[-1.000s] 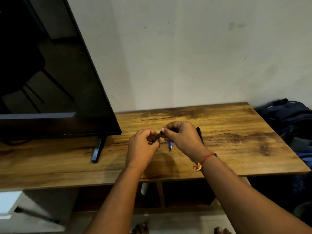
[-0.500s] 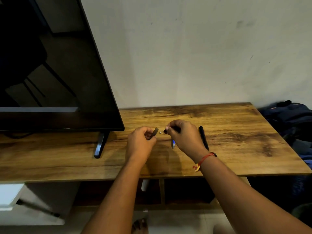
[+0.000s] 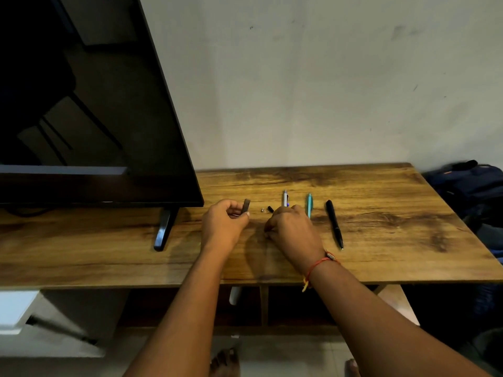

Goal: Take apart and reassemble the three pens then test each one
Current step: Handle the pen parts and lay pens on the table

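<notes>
My left hand (image 3: 226, 225) pinches a short dark grey pen piece (image 3: 246, 206) upright between thumb and fingers. My right hand (image 3: 295, 234) is low over the wooden table (image 3: 381, 240), fingers curled around a black pen piece (image 3: 270, 208). Its end pokes out to the left, with a small metal tip (image 3: 262, 210) just beyond. Behind my right hand lie a white pen with a blue band (image 3: 285, 198) and a teal pen (image 3: 309, 204). A whole black pen (image 3: 334, 223) lies to the right, apart from my hands.
A large black TV (image 3: 95, 118) stands on the table's left half, its foot (image 3: 163, 229) close to my left hand. A dark blue backpack (image 3: 471, 183) sits off the table's right end. Open shelves run under the table.
The pen held between both hands has come apart into two pieces. My hands have moved away from each other, and my right hand has dropped toward the table, uncovering the white and teal pens.
</notes>
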